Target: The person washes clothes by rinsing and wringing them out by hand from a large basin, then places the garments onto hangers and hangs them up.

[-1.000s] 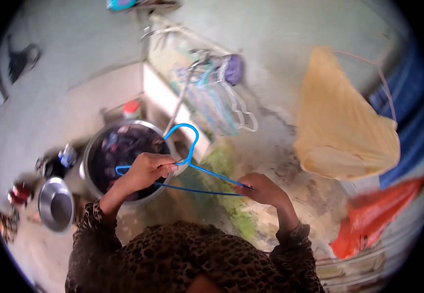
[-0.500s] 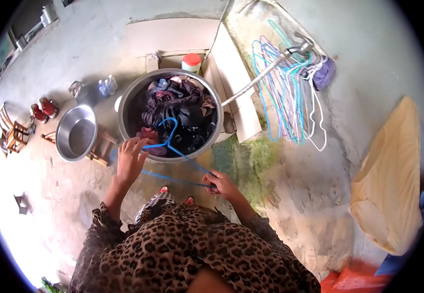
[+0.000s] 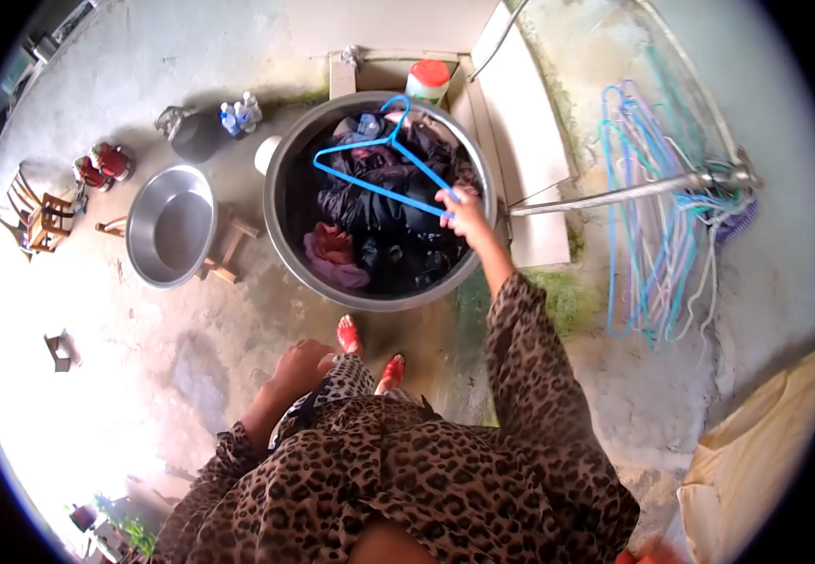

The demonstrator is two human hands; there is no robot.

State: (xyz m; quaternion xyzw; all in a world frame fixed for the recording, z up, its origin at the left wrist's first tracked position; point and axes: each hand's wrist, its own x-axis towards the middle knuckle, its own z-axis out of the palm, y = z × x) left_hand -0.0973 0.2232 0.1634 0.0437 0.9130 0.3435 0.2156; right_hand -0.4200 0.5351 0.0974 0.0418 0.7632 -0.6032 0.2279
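A blue hanger [image 3: 381, 142] is held by one corner in my right hand [image 3: 465, 215], whose fingers are closed on it. The hanger is over a large metal tub [image 3: 280, 246] full of dark wet clothes [image 3: 384, 211]. A pink and red cloth [image 3: 334, 252] lies at the tub's near left side. My left hand [image 3: 302, 365] is low beside my left thigh, away from the hanger; its fingers are blurred and partly hidden, so their shape is unclear.
An empty metal basin [image 3: 172, 226] rests on a small wooden stool [image 3: 232, 247] at the left. Behind the tub stands a red-lidded container [image 3: 428, 83]. Several hangers [image 3: 647, 221] hang by a tap [image 3: 731, 176] at the right. Yellow fabric [image 3: 755, 451] is at the lower right.
My left hand has let go of the hanger and dropped toward my body. My right hand has carried the hanger forward over the tub. The view has shifted left.
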